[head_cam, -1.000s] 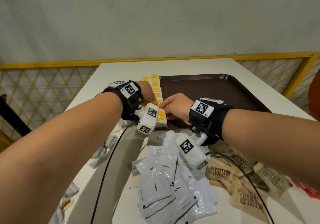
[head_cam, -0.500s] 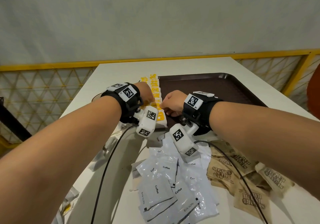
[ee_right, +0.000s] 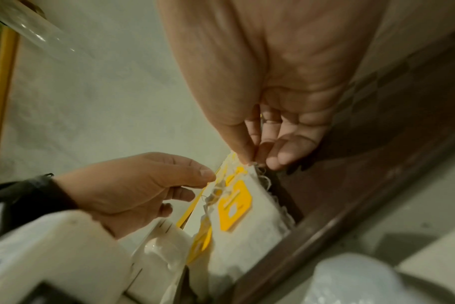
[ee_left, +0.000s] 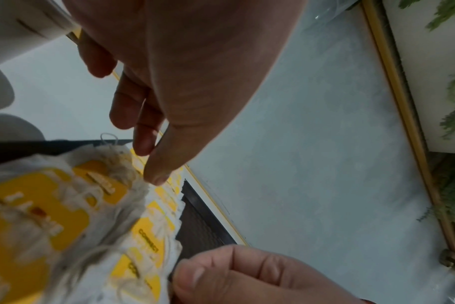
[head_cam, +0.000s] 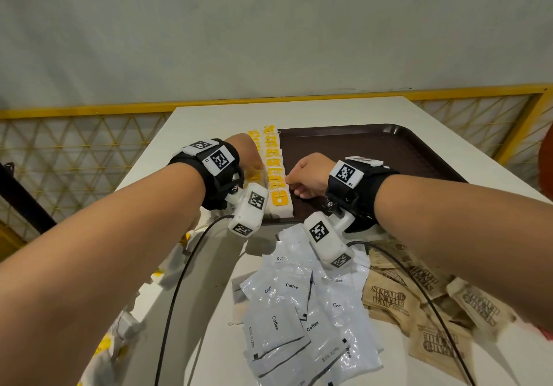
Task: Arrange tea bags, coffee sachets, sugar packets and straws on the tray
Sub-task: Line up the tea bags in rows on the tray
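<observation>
Pinching the near end of the tea-bag row, your right hand (head_cam: pixel 309 174) has thumb and forefinger closed on the edge of one of the tea bags (head_cam: pixel 276 176), the other fingers curled under it above the tray floor. Your left hand (head_cam: pixel 248 154) sits on the other side of the same row; in the right wrist view its thumb and forefinger (ee_right: pixel 205 174) come together at a bag's string, though you cannot tell from these pictures whether they actually grip it or only touch it. Both wrists are bent down and the forearms converge, so the two hands flank the row, close but not touching.

Outward from there, the tea bags lie overlapped in a line along the left edge of the brown tray (head_cam: pixel 389 152), with yellow tags up. That part looks nearly done, only being straightened. The rest of the tray is bare. The coffee sachets (head_cam: pixel 293 311) lie in a loose pile on the table (head_cam: pixel 299 113) just in front of the tray, and the sugar packets (head_cam: pixel 419 305) lie heaped to their right, also off the tray. A few more tea bags appear scattered at the table's left edge. No straws can be made out. So roughly one of four kinds is placed.
</observation>
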### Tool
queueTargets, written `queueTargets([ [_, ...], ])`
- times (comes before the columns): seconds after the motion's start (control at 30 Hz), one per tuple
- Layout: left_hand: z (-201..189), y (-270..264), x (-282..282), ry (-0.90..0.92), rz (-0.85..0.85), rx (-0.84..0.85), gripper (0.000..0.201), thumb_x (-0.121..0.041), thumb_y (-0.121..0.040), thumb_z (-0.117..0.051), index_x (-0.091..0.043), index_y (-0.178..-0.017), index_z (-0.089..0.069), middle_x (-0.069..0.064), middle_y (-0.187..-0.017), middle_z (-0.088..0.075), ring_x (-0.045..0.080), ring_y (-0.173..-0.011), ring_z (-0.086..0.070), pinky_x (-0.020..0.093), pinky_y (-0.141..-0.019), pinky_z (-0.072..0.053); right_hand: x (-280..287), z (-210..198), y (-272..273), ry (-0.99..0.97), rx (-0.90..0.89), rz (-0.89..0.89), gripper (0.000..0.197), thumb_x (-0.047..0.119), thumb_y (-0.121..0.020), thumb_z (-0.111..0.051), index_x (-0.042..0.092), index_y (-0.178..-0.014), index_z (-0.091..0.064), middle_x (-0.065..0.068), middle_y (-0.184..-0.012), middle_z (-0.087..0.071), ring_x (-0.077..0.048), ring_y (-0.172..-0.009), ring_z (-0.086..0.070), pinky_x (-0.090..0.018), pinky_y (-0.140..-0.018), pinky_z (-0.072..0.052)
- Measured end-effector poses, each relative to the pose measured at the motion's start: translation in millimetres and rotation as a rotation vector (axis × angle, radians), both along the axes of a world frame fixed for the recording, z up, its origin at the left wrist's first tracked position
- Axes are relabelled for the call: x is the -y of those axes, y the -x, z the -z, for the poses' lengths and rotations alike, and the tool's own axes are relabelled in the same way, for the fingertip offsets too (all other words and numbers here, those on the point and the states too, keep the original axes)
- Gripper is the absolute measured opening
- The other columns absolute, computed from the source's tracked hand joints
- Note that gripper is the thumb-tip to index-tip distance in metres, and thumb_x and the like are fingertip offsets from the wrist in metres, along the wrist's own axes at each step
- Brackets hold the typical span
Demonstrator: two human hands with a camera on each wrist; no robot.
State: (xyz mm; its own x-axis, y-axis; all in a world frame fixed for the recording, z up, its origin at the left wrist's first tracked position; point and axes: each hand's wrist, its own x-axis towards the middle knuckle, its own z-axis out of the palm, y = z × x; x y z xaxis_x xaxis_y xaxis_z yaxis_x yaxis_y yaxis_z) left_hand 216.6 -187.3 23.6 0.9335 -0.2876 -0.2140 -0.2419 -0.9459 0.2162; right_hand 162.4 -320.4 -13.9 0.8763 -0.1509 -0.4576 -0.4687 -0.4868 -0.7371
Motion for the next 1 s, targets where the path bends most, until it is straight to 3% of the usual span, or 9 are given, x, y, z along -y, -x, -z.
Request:
queueTargets([
  [0.1,3.8,-4.7,-3.8,-0.016,0.044,0.026,0.037,-0.027,-0.094,-0.057,-0.001,-0.119,-0.064,0.013,-0.12,-0.062,0.021,-0.106,-0.054,0.027,-0.085,-0.043,8.7,3.3,-3.5,-0.109,0.062,0.09,0.025,0.008,-0.097,-0.05,0.007,-0.072,-0.049,-0.008,-0.072,-0.054,-0.014,-0.06,-0.054,-0.02,-0.053,-0.05],
  [0.2,1.1,0.8,-5.4,0.045,0.051,0.05,0.037,-0.027,-0.094,-0.057,-0.001,-0.119,-0.064,0.013,-0.125,-0.06,0.026,-0.116,-0.054,0.032,-0.098,-0.042,12.3,6.1,-5.1,-0.179,0.212,0.159,0.012,-0.002,-0.09,-0.054,0.008,-0.085,-0.057,-0.01,-0.088,-0.061,-0.019,-0.078,-0.063,-0.033,-0.08,-0.058],
  [0.33,1.4,5.4,-6.2,0.063,0.067,0.056,0.034,-0.026,-0.092,-0.059,-0.004,-0.118,-0.065,0.011,-0.123,-0.061,0.025,-0.115,-0.055,0.031,-0.097,-0.043,2.0,5.8,-2.1,-0.198,0.244,0.091,0.032,-0.006,-0.088,-0.053,-0.005,-0.12,-0.057,-0.007,-0.092,-0.06,-0.022,-0.09,-0.062,-0.032,-0.086,-0.055],
  [0.43,2.3,10.5,-7.5,0.068,0.081,0.046,0.033,-0.026,-0.09,-0.062,-0.004,-0.114,-0.067,0.011,-0.119,-0.063,0.024,-0.111,-0.057,0.03,-0.091,-0.045,0.7,1.4,4.9,-0.143,0.251,0.075,0.034,-0.007,-0.088,-0.053,-0.005,-0.121,-0.057,-0.021,-0.114,-0.063,-0.034,-0.112,-0.061,-0.034,-0.088,-0.054],
  [0.5,3.6,13.0,-9.8,0.08,0.101,0.03,0.03,-0.027,-0.088,-0.065,-0.006,-0.109,-0.07,0.009,-0.113,-0.066,0.021,-0.102,-0.058,0.027,-0.081,-0.044,4.8,-0.3,9.8,-0.178,0.248,0.084,0.034,-0.011,-0.09,-0.048,-0.008,-0.123,-0.054,-0.029,-0.126,-0.056,-0.039,-0.121,-0.054,-0.028,-0.08,-0.055],
  [0.57,5.3,16.9,-11.9,0.08,0.125,0.024,0.029,-0.028,-0.086,-0.067,-0.007,-0.106,-0.071,0.007,-0.108,-0.067,0.016,-0.092,-0.055,0.025,-0.074,-0.04,7.8,0.2,16.5,-0.206,0.24,0.086,0.031,-0.013,-0.091,-0.047,-0.011,-0.121,-0.055,-0.031,-0.118,-0.059,-0.038,-0.113,-0.059,-0.028,-0.08,-0.055],
  [0.7,5.5,21.2,-11.0,0.047,0.146,0.038,0.031,-0.029,-0.087,-0.067,-0.005,-0.106,-0.071,0.009,-0.109,-0.068,0.019,-0.094,-0.058,0.025,-0.076,-0.044,8.7,4.3,24.3,-0.131,0.253,0.044,0.021,-0.007,-0.086,-0.058,-0.006,-0.106,-0.064,-0.011,-0.083,-0.064,-0.019,-0.076,-0.063,-0.033,-0.08,-0.056],
  [0.8,7.1,23.8,-8.8,-0.021,0.157,0.034,0.037,-0.034,-0.089,-0.063,-0.004,-0.11,-0.069,0.011,-0.114,-0.066,0.024,-0.108,-0.06,0.029,-0.088,-0.046,5.9,4.1,24.7,-0.128,0.255,0.039,0.019,-0.007,-0.086,-0.058,-0.006,-0.104,-0.064,-0.008,-0.079,-0.063,-0.019,-0.076,-0.062,-0.033,-0.082,-0.056],
  [1.0,10.3,25.1,-7.4,-0.063,0.163,0.024,0.037,-0.032,-0.093,-0.058,-0.003,-0.113,-0.067,0.012,-0.114,-0.066,0.022,-0.101,-0.059,0.026,-0.084,-0.046,4.7,4.3,25.5,-0.117,0.26,0.018,0.02,-0.008,-0.084,-0.058,-0.005,-0.102,-0.065,-0.008,-0.079,-0.063,-0.021,-0.08,-0.062,-0.035,-0.084,-0.055],
])
